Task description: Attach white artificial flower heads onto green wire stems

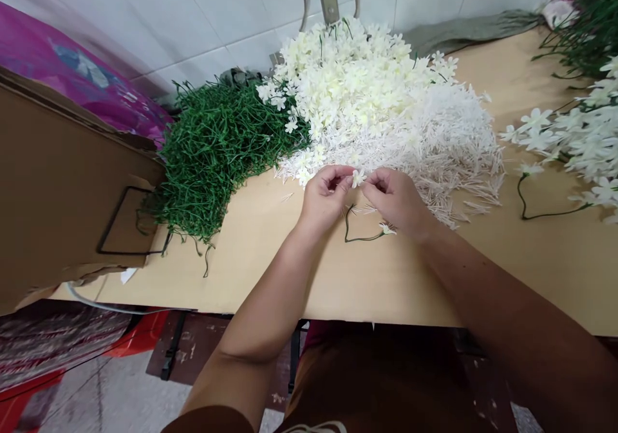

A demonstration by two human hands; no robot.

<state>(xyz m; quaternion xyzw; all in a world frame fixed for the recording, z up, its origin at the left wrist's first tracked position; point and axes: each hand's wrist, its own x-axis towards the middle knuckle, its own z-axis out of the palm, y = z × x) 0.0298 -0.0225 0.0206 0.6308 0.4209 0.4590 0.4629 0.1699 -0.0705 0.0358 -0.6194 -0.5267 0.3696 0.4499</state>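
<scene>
A small white artificial flower (358, 178) is between my two hands, above the table. My left hand (326, 192) pinches it from the left, thumb against forefinger. From the other side my right hand (392, 196) is closed in a pinch at the flower's edge; what its fingertips grip is too small to make out. Just below them lies a bent green stem (363, 239) with a white flower at one end. Behind my hands spread a heap of loose cream-white flower heads (357, 92) and a pile of thin white sticks (434, 143).
A mound of green stems (222, 143) stands at the left, beside a cardboard box (62, 188). Flowers on stems (589, 130) lie at the right, with more greenery (586, 27) behind. A tiled wall (203, 8) closes off the back of the table (270, 259).
</scene>
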